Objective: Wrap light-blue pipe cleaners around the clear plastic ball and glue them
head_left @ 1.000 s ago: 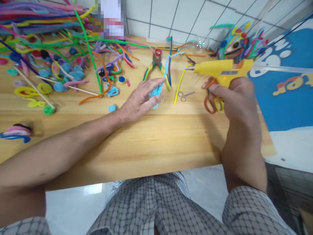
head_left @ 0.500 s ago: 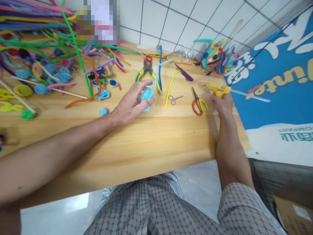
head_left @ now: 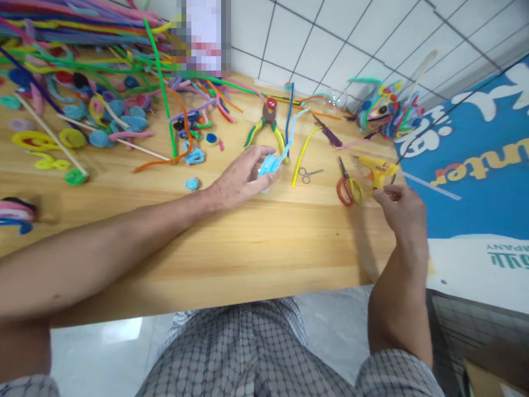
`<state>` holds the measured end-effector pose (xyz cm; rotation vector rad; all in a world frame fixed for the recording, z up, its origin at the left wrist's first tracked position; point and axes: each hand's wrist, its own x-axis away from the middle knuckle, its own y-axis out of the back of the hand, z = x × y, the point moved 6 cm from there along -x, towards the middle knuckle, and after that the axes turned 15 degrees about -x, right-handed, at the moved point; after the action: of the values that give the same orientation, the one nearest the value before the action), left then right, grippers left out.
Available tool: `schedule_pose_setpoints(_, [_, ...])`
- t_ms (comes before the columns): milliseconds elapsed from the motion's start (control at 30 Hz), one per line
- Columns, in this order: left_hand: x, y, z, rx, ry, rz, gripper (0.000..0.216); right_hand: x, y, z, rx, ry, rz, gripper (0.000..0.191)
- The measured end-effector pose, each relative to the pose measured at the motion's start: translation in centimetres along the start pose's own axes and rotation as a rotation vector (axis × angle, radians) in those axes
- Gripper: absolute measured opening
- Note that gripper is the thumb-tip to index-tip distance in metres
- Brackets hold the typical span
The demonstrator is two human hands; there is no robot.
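My left hand (head_left: 246, 176) grips a coil of light blue pipe cleaner (head_left: 268, 165), wound round something clear and rounded that my fingers partly cover. A loose end of the coil stretches up and right. Pliers with green-yellow handles (head_left: 269, 113) lie just beyond that hand. My right hand (head_left: 403, 212) is just below the yellow glue gun (head_left: 379, 168), fingers loosely bent and apart, fingertips close to the bottom of its handle. A glue stick (head_left: 430, 184) sticks out of the gun's back. Left of the gun lie red-and-yellow scissors (head_left: 349, 187).
Small metal scissors (head_left: 306, 175) and a yellow pipe cleaner (head_left: 303, 154) lie between my hands. Heaped pipe cleaners (head_left: 82, 33) and coiled pieces cover the table's left. A colourful fuzzy figure (head_left: 380, 110) stands at the back right, near a blue printed board (head_left: 475, 204).
My right hand has loosened from the glue gun and drawn back toward me, leaving the gun in place. My left hand keeps the blue coil. The whole view has shifted slightly.
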<state>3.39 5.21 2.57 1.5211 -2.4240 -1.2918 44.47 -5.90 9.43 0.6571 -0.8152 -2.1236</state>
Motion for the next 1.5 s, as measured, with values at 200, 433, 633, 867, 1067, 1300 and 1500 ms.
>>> schedule_pose_setpoints(200, [0.0, 0.0, -0.1, 0.024, 0.064, 0.004, 0.052, 3.9, -8.8, 9.3, -0.612, 0.072, 0.463, 0.027])
schedule_pose_setpoints(433, [0.1, 0.0, -0.1, -0.014, 0.020, -0.101, 0.047, 5.2, -16.3, 17.4, -0.817, 0.187, 0.707, 0.059])
schedule_pose_setpoints(633, [-0.2, -0.1, -0.5, -0.059, -0.041, -0.106, 0.049, 5.3, -17.5, 18.5, -0.857, 0.167, 0.694, 0.059])
schedule_pose_setpoints(867, [-0.3, -0.1, -1.0, -0.071, -0.053, -0.099, 0.039, 5.1, -18.2, 18.0, -0.847, 0.192, 0.725, 0.059])
schedule_pose_setpoints(1067, [-0.2, -0.1, -0.8, -0.082, -0.035, -0.095, 0.041, 5.2, -18.4, 17.4, -0.863, 0.200, 0.741, 0.056])
schedule_pose_setpoints(1300, [-0.2, 0.2, -1.0, -0.052, -0.051, -0.086, 0.041, 5.2, -18.5, 17.3, -0.878, 0.225, 0.762, 0.049])
schedule_pose_setpoints(1500, [-0.2, 0.2, -0.9, -0.057, -0.047, -0.094, 0.041, 5.2, -18.1, 17.9, -0.865, 0.244, 0.759, 0.053])
